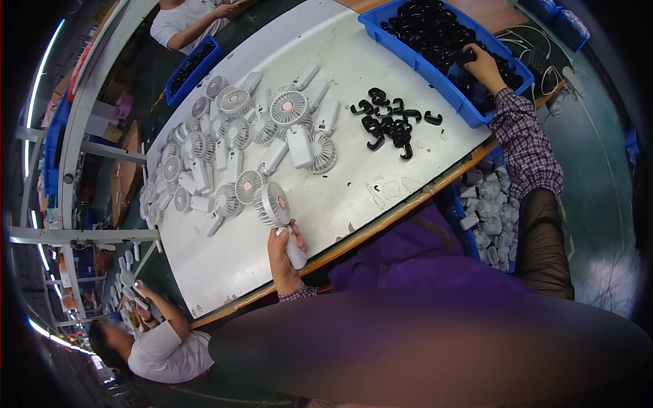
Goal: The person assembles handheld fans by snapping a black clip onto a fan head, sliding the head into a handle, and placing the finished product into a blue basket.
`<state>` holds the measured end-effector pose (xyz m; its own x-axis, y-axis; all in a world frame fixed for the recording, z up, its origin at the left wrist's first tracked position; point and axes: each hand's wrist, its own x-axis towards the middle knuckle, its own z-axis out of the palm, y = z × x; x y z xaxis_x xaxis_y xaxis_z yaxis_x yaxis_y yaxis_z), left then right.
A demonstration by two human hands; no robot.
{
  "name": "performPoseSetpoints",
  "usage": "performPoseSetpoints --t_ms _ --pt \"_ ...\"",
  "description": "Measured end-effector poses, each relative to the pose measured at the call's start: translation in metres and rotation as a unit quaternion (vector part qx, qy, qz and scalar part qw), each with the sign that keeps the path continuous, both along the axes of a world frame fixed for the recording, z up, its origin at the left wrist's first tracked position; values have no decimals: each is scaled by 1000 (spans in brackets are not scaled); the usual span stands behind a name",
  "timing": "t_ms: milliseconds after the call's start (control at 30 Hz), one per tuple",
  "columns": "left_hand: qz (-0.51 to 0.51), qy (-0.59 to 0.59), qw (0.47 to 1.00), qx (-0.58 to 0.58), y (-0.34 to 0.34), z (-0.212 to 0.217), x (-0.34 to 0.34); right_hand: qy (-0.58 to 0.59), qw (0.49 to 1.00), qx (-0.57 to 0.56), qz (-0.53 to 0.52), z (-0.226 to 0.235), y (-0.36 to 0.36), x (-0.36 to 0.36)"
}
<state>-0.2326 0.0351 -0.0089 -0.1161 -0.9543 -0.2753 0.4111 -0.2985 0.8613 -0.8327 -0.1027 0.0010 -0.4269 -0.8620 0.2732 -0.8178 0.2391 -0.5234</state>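
Observation:
My left hand (286,255) is wrapped round the handle of a white handheld fan (274,205), holding it upright near the table's front edge. Over at the far right, my right hand (483,66) reaches into a blue bin (425,70) heaped with black plastic parts (428,27). Its fingers are bent in a pinch round a black plastic part (469,56), whose exact shape is partly hidden. Loose C-shaped black parts (388,126) lie on the table between the bin and a large pile of white handheld fans (235,129).
A blue crate (464,234) of white fans stands below the table edge beside my leg. A smaller blue bin (192,70) sits at the far left edge. Two other people (183,27) (166,350) work nearby. Cables (537,51) lie behind the large bin.

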Motion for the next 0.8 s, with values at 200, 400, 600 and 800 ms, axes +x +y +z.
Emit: performPoseSetpoints --t_ms 200,400,600,800 --pt "-94 293 950 49 9 -27 -16 -213 968 5 130 76 23 137" --pt "-159 325 932 5 0 -12 -82 118 966 146 178 2 -7 177" --pt "-228 464 855 43 0 -12 -73 122 935 234 237 35 -20 174" --pt "30 -539 757 -367 5 -4 -86 46 973 93 208 49 15 200"
